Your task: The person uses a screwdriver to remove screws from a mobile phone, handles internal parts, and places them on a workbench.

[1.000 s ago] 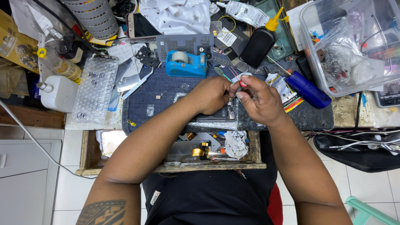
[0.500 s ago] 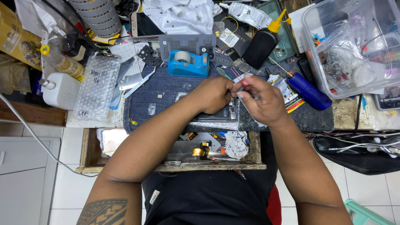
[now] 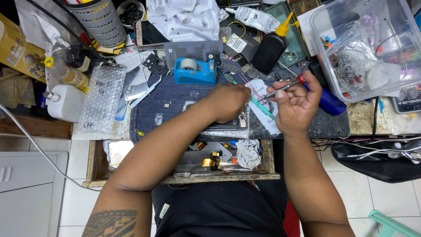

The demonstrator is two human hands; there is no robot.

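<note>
A: Right hand point(image 3: 297, 105) is up off the mat, fingers pinched round a thin screwdriver point(image 3: 280, 89) with a red collar, tip slanting down to the left.

B: And the left hand point(image 3: 228, 102)?

A: Knuckles curled, pressing down on an opened phone point(image 3: 239, 123) lying on the dark blue mat point(image 3: 175, 98). I can't tell whether it grips the phone or just pins it. The phone sits near the mat's front edge, mostly hidden under that hand.

B: What's around them?

A: Blue tape dispenser point(image 3: 194, 70) at the mat's back edge, a black bottle with a yellow nozzle point(image 3: 272, 47) just behind it to the right. Clear plastic box point(image 3: 368, 48) at the bench's back right corner, a blue-handled tool point(image 3: 330, 102) touching its front. A white bottle point(image 3: 66, 102) stands by the left edge, next to a sheet of bubble wrap point(image 3: 101, 98). Below the front edge, an open wooden drawer point(image 3: 94, 162) full of parts.
</note>
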